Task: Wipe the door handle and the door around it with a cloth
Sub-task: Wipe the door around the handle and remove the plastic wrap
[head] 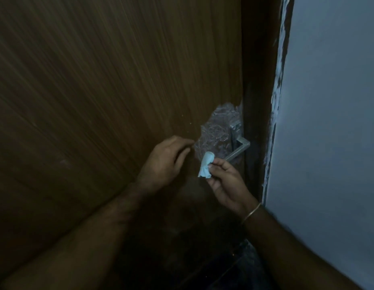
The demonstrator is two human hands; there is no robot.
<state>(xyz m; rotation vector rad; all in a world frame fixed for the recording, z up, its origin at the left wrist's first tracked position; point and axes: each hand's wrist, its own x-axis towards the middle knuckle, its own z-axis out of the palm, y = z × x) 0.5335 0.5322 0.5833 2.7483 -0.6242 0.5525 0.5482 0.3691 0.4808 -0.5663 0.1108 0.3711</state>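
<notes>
Landmark: handle [238, 150], a metal lever on the right edge of the door [98, 91]; all places below are given from it.
Door: brown wood grain, fills the view left of and above the handle; dim light.
Wrap: crumpled clear plastic [218, 130] covers the plate and the door face just left of and above the handle; the lever's bend and part of its bar stick out bare at its right.
Cloth: small, pale, bunched [206, 165]; it sits just below-left of the handle, in front of the wrap's lower edge. Whether it touches the wrap cannot be told.
Right hand: [225, 181] below the handle, thumb and fingertips pinching the cloth at its right side; a thin bangle [250, 213] on the wrist.
Left hand: [167, 162] left of the handle and of the cloth, fingers loosely curled, holding nothing visible; fingertips near the wrap's left edge, contact uncertain.
Frame: dark jamb [257, 101] just right of the handle.
Wall: pale [328, 122], right of the jamb, with a rough paint line along their meeting.
</notes>
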